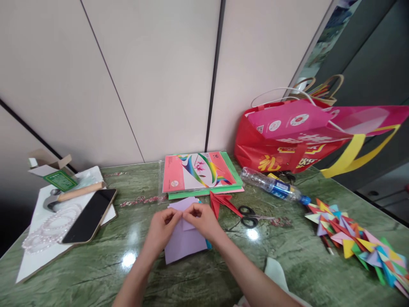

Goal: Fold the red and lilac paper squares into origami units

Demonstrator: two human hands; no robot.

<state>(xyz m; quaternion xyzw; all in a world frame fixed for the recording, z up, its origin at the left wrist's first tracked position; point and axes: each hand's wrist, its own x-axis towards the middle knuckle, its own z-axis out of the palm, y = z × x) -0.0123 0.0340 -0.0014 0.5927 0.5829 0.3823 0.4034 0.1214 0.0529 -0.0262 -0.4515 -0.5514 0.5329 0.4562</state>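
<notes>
With fingertips pinched together, my left hand (162, 227) and my right hand (205, 221) meet at a small piece of purple paper (189, 224), gripping its upper edge from both sides. Fingers cover part of that piece. Beneath it lie larger purple paper sheets (183, 248), with a blue edge peeking out at the right. Beyond my right hand rests a red folded paper piece (221, 200), its tip close to black-handled scissors (249, 216).
Behind my hands lies a pack of coloured paper (200, 170). To the right are a plastic bottle (276, 186), a red gift bag (287, 143) and multicoloured folded paper pieces (361, 243). A phone (91, 216), hammer-like tool (78, 192), bead strings (51, 228) and small box (59, 175) occupy the left.
</notes>
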